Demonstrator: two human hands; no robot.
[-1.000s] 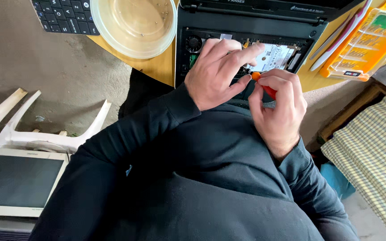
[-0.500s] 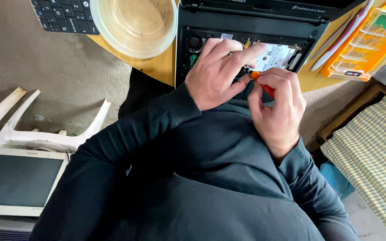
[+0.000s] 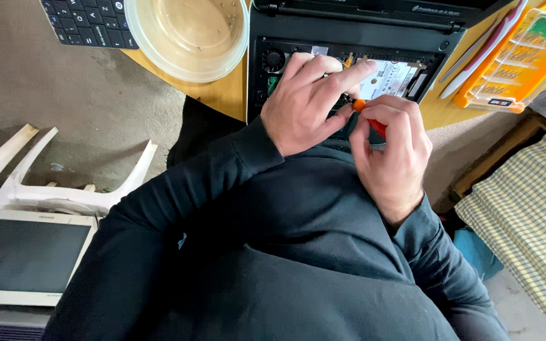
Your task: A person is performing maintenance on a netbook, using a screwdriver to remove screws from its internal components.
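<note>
Nearby, bowl (image 3: 188, 38); hands (image 3: 311, 104) over laptop (image 3: 349, 38)

Two hands are seen, the left hand (image 3: 308, 101) and the right hand (image 3: 390, 155). One opened laptop (image 3: 349, 38), one screwdriver (image 3: 369, 117), one clear round bowl (image 3: 188, 35), one keyboard (image 3: 86, 22), one orange parts case (image 3: 516, 60) and one monitor (image 3: 23, 259) are counted. Several tiny screws, perhaps six, are made out in the bowl.
</note>
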